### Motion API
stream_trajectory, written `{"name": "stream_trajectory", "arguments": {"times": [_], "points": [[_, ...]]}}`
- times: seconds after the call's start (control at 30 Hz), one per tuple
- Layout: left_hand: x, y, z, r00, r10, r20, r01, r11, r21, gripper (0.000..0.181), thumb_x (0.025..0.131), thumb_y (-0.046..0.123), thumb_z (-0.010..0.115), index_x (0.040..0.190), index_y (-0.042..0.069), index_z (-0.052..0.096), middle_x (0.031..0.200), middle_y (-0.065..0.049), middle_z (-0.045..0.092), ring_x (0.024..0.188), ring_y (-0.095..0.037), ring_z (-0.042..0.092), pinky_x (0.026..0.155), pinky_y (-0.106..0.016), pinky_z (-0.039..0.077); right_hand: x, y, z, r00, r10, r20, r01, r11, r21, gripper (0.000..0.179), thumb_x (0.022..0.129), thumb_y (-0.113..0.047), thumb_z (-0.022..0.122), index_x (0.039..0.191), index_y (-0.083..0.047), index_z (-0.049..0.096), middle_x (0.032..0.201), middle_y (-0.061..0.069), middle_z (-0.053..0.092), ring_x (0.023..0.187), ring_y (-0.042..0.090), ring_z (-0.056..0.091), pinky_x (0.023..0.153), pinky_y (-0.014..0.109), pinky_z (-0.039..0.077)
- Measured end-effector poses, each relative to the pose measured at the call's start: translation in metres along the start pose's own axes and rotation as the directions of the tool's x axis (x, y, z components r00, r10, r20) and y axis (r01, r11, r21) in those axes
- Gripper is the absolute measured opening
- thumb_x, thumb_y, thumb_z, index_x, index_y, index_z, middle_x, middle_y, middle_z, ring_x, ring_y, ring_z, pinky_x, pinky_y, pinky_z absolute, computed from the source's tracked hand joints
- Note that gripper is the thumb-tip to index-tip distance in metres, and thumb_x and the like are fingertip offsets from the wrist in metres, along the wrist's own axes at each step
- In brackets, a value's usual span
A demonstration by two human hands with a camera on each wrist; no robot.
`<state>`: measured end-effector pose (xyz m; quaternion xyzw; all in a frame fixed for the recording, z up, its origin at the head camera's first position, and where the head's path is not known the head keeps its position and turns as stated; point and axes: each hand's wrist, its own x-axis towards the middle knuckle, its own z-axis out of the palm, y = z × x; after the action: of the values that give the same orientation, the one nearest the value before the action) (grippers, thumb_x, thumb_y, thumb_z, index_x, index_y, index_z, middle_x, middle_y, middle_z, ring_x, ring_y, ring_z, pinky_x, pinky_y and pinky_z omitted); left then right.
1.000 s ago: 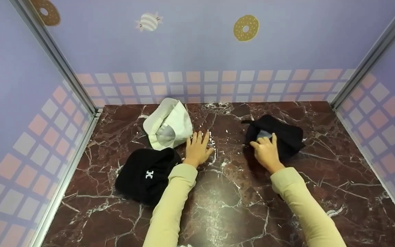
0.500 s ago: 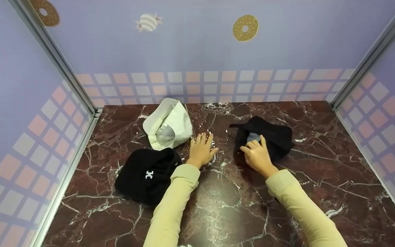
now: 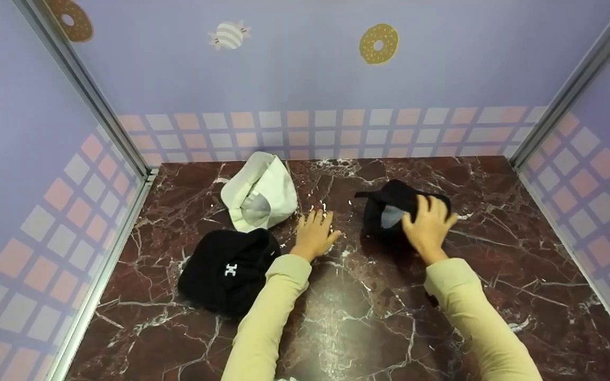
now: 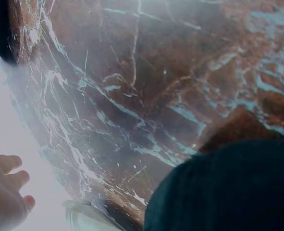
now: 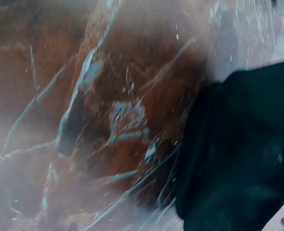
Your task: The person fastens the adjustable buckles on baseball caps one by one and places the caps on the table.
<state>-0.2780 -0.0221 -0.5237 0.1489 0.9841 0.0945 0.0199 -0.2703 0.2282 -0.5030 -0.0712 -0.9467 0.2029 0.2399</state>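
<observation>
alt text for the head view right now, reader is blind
A person's right hand is spread over a black cap on a dark red marbled tabletop. The left hand is between that cap and a white cap; a second black cap with a white logo lies nearer. A lilac patterned wall stands behind.
</observation>
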Motion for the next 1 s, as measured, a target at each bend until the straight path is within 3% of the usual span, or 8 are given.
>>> {"name": "stream_trajectory", "arguments": {"times": [0.07, 0.2, 0.33, 0.43, 0.63, 0.8, 1.0], "points": [[0.000, -0.001, 0.001, 1.000, -0.001, -0.007, 0.001, 1.000, 0.009, 0.059, 0.089, 0.047, 0.038, 0.137, 0.015, 0.031, 0.140, -0.013, 0.033, 0.130, -0.030, 0.028, 0.105, -0.049, 0.019, 0.001, 0.005, -0.003, 0.992, 0.105, 0.076, -0.105, 0.995, -0.004, 0.049, 0.077, -0.023, 0.055, 0.123, -0.009, 0.045, 0.130, 0.018, 0.039, 0.126, 0.034, 0.024, 0.096, 0.066, 0.004], [0.000, -0.004, 0.003, 1.000, 0.000, -0.017, 0.000, 1.000, 0.025, 0.058, 0.089, 0.047, 0.039, 0.136, 0.014, 0.033, 0.139, -0.014, 0.035, 0.128, -0.031, 0.031, 0.104, -0.049, 0.021, 0.002, 0.010, -0.007, 0.946, 0.240, 0.216, -0.249, 0.968, 0.014, 0.046, 0.080, -0.024, 0.049, 0.123, -0.007, 0.046, 0.135, 0.019, 0.032, 0.130, 0.037, 0.017, 0.092, 0.071, -0.003], [-0.001, -0.005, 0.004, 1.000, 0.003, -0.014, -0.003, 1.000, 0.010, 0.058, 0.089, 0.047, 0.039, 0.135, 0.013, 0.034, 0.138, -0.015, 0.036, 0.127, -0.032, 0.032, 0.103, -0.049, 0.021, 0.001, 0.010, -0.008, 0.904, 0.301, 0.304, -0.322, 0.947, 0.021, 0.038, 0.082, -0.028, 0.045, 0.112, -0.006, 0.054, 0.130, 0.019, 0.039, 0.126, 0.038, 0.024, 0.091, 0.071, 0.002], [-0.002, -0.006, 0.004, 1.000, -0.003, -0.008, 0.003, 1.000, -0.006, 0.057, 0.089, 0.046, 0.040, 0.135, 0.013, 0.034, 0.138, -0.015, 0.036, 0.127, -0.032, 0.031, 0.103, -0.049, 0.021, 0.000, 0.010, -0.006, 0.890, 0.309, 0.334, -0.339, 0.940, 0.034, 0.033, 0.081, -0.028, 0.044, 0.103, -0.006, 0.057, 0.120, 0.019, 0.048, 0.118, 0.039, 0.034, 0.090, 0.070, 0.007], [-0.002, -0.007, 0.006, 1.000, -0.014, 0.003, 0.014, 1.000, -0.014, 0.056, 0.089, 0.045, 0.039, 0.135, 0.013, 0.034, 0.138, -0.015, 0.036, 0.127, -0.031, 0.031, 0.104, -0.048, 0.021, -0.004, 0.011, 0.003, 0.900, 0.267, 0.345, -0.313, 0.946, 0.085, 0.029, 0.081, -0.026, 0.046, 0.100, -0.008, 0.059, 0.107, 0.017, 0.057, 0.104, 0.037, 0.048, 0.087, 0.065, 0.017], [-0.001, -0.006, 0.006, 1.000, -0.013, 0.000, 0.013, 0.999, -0.039, 0.056, 0.090, 0.046, 0.037, 0.135, 0.012, 0.034, 0.138, -0.015, 0.036, 0.126, -0.031, 0.033, 0.103, -0.049, 0.022, -0.010, 0.012, 0.010, 0.923, 0.160, 0.350, -0.217, 0.967, 0.131, 0.030, 0.082, -0.025, 0.047, 0.103, -0.007, 0.059, 0.110, 0.017, 0.057, 0.105, 0.036, 0.049, 0.089, 0.059, 0.021], [0.001, -0.002, 0.002, 0.996, -0.048, -0.072, 0.030, 0.973, -0.228, 0.054, 0.091, 0.044, 0.035, 0.133, 0.010, 0.037, 0.134, -0.012, 0.043, 0.122, -0.030, 0.040, 0.100, -0.050, 0.027, -0.015, 0.006, 0.017, 0.949, 0.020, 0.316, -0.085, 0.978, 0.192, 0.028, 0.082, -0.022, 0.049, 0.099, -0.004, 0.061, 0.107, 0.018, 0.060, 0.104, 0.035, 0.051, 0.095, 0.060, 0.018]]}}
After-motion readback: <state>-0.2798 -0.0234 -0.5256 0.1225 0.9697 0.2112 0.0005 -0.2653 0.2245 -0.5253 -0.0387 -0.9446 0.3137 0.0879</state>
